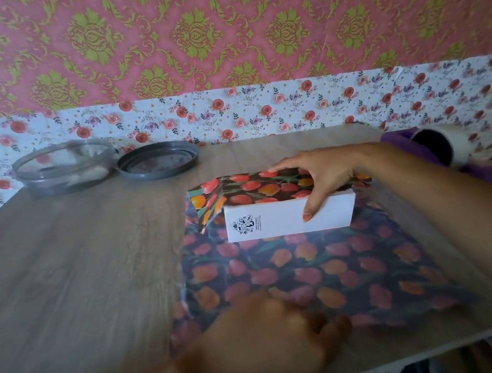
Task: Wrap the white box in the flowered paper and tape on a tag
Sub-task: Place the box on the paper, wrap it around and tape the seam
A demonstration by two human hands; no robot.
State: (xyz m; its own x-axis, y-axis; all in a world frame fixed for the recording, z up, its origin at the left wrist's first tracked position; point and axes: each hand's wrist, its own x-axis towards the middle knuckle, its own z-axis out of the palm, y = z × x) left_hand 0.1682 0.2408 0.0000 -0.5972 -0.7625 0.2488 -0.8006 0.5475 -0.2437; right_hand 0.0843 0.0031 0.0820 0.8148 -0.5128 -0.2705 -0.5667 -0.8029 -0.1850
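In front of the box, the left hand lies on the near edge of the paper. It is too blurred to tell whether it grips the sheet. The paper spreads over the table beneath the box, and its far flap is folded up over the box top. The right hand presses that flap down with straight fingers, thumb against the box's near face, clasping nothing. A roll lies right of the box. Beyond the box to the left, a clear bowl and a grey lid sit side by side.
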